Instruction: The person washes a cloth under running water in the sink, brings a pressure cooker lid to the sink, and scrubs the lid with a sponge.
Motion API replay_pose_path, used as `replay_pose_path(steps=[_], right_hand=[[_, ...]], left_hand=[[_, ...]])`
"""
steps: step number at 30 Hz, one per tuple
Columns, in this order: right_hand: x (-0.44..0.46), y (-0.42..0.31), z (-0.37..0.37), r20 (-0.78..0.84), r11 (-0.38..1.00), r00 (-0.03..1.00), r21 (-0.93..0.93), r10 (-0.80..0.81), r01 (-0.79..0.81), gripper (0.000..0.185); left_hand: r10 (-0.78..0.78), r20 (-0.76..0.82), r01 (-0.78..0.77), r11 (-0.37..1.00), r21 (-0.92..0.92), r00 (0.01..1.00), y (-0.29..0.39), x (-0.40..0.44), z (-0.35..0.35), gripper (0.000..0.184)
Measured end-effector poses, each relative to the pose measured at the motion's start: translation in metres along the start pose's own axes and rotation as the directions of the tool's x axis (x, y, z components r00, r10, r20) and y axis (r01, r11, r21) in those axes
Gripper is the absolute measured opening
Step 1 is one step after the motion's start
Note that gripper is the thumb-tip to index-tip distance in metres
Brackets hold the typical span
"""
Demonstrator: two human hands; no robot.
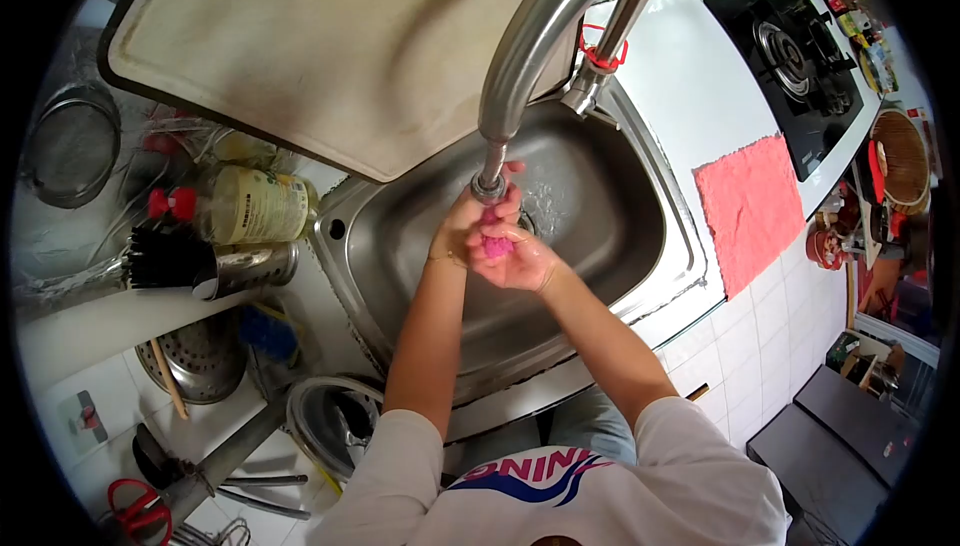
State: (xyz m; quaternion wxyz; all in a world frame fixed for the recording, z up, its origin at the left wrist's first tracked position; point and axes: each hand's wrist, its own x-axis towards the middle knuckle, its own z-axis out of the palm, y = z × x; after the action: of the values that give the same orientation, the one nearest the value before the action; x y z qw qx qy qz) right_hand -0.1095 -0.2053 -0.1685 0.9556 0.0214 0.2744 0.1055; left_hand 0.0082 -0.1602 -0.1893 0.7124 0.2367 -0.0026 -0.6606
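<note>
Under the spout of the steel tap (489,186), my two hands meet over the sink (400,246). A small, bright pink, soft-looking piece (498,246), perhaps a scrubber or cloth, is pressed between them. My right hand (522,264) is cupped with its fingers curled round it. Behind the tap's end, my left hand (458,229) touches the same pink piece from the other side; some of its fingers are hidden. Water splashes on the basin floor near the drain.
A large cutting board (330,56) leans over the sink's back left. Left stand a yellow-labelled bottle (262,204), a black brush (165,256) and a steel holder (255,268). To the right lie a pink-red cloth (752,211) and a gas hob (790,66).
</note>
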Motion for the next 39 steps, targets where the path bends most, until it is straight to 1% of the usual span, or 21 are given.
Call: replay_pose_path(steps=[1, 3, 5, 7, 8, 11, 15, 17, 18, 19, 21, 22, 23, 25, 26, 29, 30, 33, 34, 36, 39], right_hand=[[0.001, -0.003, -0.011, 0.003, 1.000, 1.000, 0.005, 0.004, -0.004, 0.030], [-0.001, -0.016, -0.022, -0.125, 0.851, 0.979, -0.485, 0.163, -0.203, 0.015], [-0.006, -0.009, -0.024, -0.177, 0.747, 0.984, -0.658, -0.027, -0.098, 0.019], [-0.009, -0.004, -0.027, 0.000, 0.071, 0.791, -0.996, -0.612, 0.055, 0.028], [-0.005, -0.011, -0.037, -0.080, -0.153, 0.756, -0.960, -0.649, -0.234, 0.047], [-0.014, -0.021, -0.034, -0.071, -0.303, 0.666, -0.851, -0.742, -0.428, 0.045], [-0.027, -0.012, -0.037, 0.138, -0.268, 0.432, -0.929, -0.891, -0.256, 0.037], [-0.041, -0.015, -0.041, 0.145, -0.170, 0.515, -0.985, -0.845, 0.000, 0.026], [-0.062, -0.019, -0.021, 0.050, 0.218, 0.729, -0.938, -0.683, 0.268, 0.014], [-0.078, -0.030, -0.011, 0.060, 0.213, 0.726, -0.937, -0.685, 0.278, 0.014], [-0.104, -0.044, 0.001, 0.023, 0.784, 0.992, -0.610, -0.128, 0.115, 0.029], [-0.113, -0.044, 0.013, 0.134, 0.927, 0.991, -0.374, 0.027, 0.025, 0.034], [-0.114, -0.042, 0.021, 0.137, 0.926, 0.990, -0.376, 0.024, 0.029, 0.034], [-0.109, -0.029, 0.037, 0.651, 0.982, 0.757, 0.172, -0.054, -0.078, 0.039], [-0.104, -0.016, 0.045, 0.693, 0.956, 0.705, 0.284, -0.150, -0.076, 0.037], [-0.107, 0.010, 0.069, 0.527, 0.830, 0.776, 0.558, -0.348, -0.007, 0.032], [-0.113, 0.009, 0.080, 0.528, 0.830, 0.773, 0.558, -0.351, -0.004, 0.032], [-0.128, -0.002, 0.096, 0.735, 0.869, 0.642, 0.445, -0.217, -0.215, 0.031], [-0.135, -0.013, 0.093, 0.639, 0.945, 0.766, 0.292, -0.077, -0.149, 0.032], [-0.143, -0.024, 0.089, 0.328, 0.999, 0.943, -0.027, 0.050, -0.043, 0.034], [-0.137, -0.022, 0.084, -0.051, 0.889, 0.994, -0.454, -0.092, 0.059, 0.028]], left_hand=[[-0.105, 0.052, 0.103, 0.994, 0.040, 0.993, 0.004, -0.003, 0.007, 0.032], [-0.108, -0.102, 0.117, 0.990, 0.077, 0.989, -0.003, -0.003, 0.018, 0.022], [-0.073, -0.173, 0.142, 0.893, 0.426, 0.982, -0.010, 0.003, 0.024, 0.020], [-0.018, -0.225, 0.131, 0.857, 0.499, 0.974, -0.023, 0.012, 0.035, 0.017], [0.129, -0.358, 0.097, 0.829, 0.550, 0.925, -0.031, 0.014, 0.042, 0.017], [0.439, -0.530, 0.081, 0.710, 0.699, 0.726, -0.055, 0.033, 0.056, 0.016], [0.760, -0.352, -0.110, 0.482, 0.869, 0.547, -0.065, 0.041, 0.071, 0.018], [0.403, -0.402, -0.020, 0.726, 0.688, 0.822, -0.052, 0.029, 0.093, 0.022], [0.231, -0.354, 0.072, 0.740, 0.669, 0.906, -0.044, 0.024, 0.087, 0.040], [0.237, -0.348, 0.067, 0.734, 0.676, 0.907, -0.037, 0.018, 0.087, 0.040], [0.044, -0.080, -0.015, 0.943, 0.333, 0.996, -0.035, 0.004, 0.088, 0.063], [-0.036, -0.100, 0.057, 0.973, 0.225, 0.994, -0.037, -0.002, 0.091, 0.080], [-0.035, -0.097, 0.056, 0.972, 0.229, 0.995, -0.045, -0.001, 0.092, 0.080], [0.104, 0.248, -0.085, 0.993, -0.084, 0.963, -0.071, 0.011, 0.098, 0.081], [0.181, 0.541, -0.028, 0.960, -0.278, 0.821, -0.076, 0.028, 0.102, 0.073], [0.444, 0.312, -0.090, 0.681, -0.727, 0.840, -0.069, 0.029, 0.162, 0.060], [0.493, 0.589, -0.034, 0.784, -0.620, 0.640, -0.057, 0.039, 0.161, 0.050], [0.140, 0.736, 0.084, 0.962, -0.258, 0.662, -0.018, 0.027, 0.172, 0.040], [0.051, 0.457, -0.014, 0.996, -0.083, 0.888, -0.004, 0.008, 0.187, 0.030], [-0.118, 0.300, 0.072, 0.984, 0.162, 0.946, 0.008, 0.009, 0.195, 0.027], [-0.235, -0.041, 0.225, 0.843, 0.489, 0.971, 0.007, 0.007, 0.207, 0.025]])
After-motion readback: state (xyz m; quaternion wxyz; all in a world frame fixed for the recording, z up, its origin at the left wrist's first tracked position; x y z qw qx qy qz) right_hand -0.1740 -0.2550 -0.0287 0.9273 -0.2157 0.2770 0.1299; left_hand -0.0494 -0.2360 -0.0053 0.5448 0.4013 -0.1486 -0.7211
